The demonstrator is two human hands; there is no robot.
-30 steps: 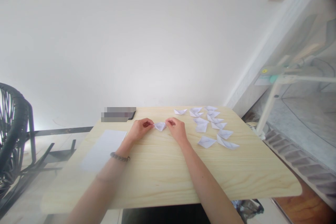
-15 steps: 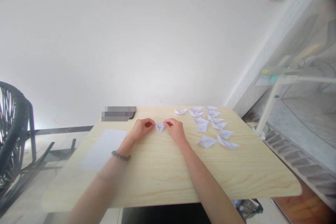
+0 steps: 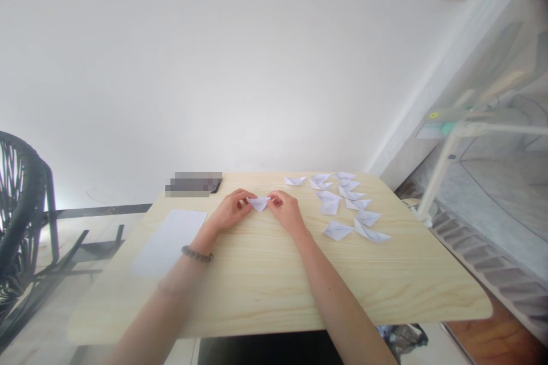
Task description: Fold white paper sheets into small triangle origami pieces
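Blocky pixels are masking most of a dark object (image 3: 193, 185) at the far left of a pale wooden table (image 3: 257, 279), leaving only a black corner showing and its identity unclear. A woven dark chair (image 3: 32, 182) is being cut off by the left edge, while a crumpled bag (image 3: 400, 339) is peeking from beneath the table, partly hidden by the right forearm (image 3: 334, 291). Haze is softening the near-left tabletop, where a flat sheet of white paper (image 3: 169, 239) is fading into blur and running behind the left wrist, which is wearing a dark beaded bracelet (image 3: 197, 254).

At center, the left hand (image 3: 232, 210) and right hand (image 3: 286, 209) are pinching a small folded paper (image 3: 259, 204) between them, each gripping an opposite upper corner with thumb and fingers. The piece is spanning the gap between the fingertips, its point facing down toward the wearer; the fingers are covering both tips, and its inner creases are too small to read. Whether its lower point is touching the tabletop cannot be told. To the right, well apart from the grip, boat-like folded papers (image 3: 338, 231) are lying in a loose cluster, some overlapping, while a single paper boat (image 3: 295, 181) is sitting nearer, just beyond the right hand.
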